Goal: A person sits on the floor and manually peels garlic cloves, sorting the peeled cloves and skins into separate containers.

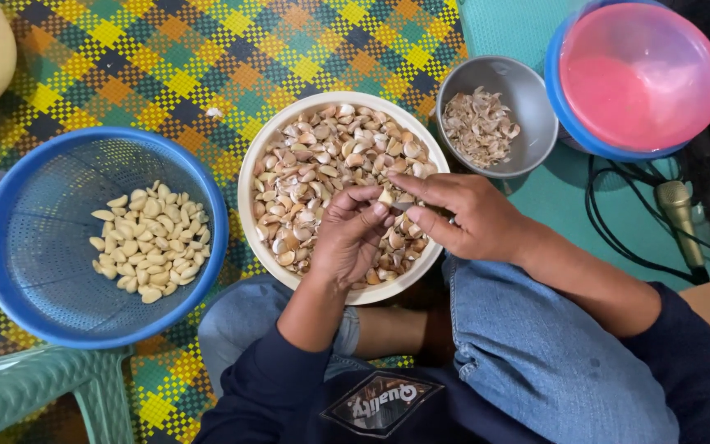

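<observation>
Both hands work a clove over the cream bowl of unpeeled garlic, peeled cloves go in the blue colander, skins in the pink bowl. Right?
Not quite: the skins lie in the grey metal bowl, not the pink bowl, as the head view shows. The rest holds: left hand and right hand hold a clove over the cream bowl, and peeled cloves are in the blue colander.

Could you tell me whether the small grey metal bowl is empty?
Not empty: the small grey metal bowl holds a loose heap of papery garlic skins.
</observation>
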